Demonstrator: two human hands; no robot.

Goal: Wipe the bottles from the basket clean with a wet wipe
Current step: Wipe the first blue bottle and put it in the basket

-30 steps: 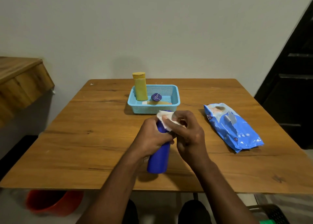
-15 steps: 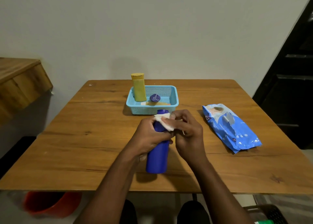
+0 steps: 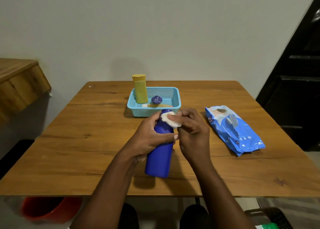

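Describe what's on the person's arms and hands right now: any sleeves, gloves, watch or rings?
Both forearms are bare right up to the bottom edge of the head view, with no sleeves visible. The left hand and right hand wear no gloves. No watch, bracelet or ring shows on either wrist or on the visible fingers.

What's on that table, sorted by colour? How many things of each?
Blue: 4 – bottle, basket, wipes pack, small round lid
Yellow: 2 – upright bottle, lying tube
White: 1 – wipe
Total: 7
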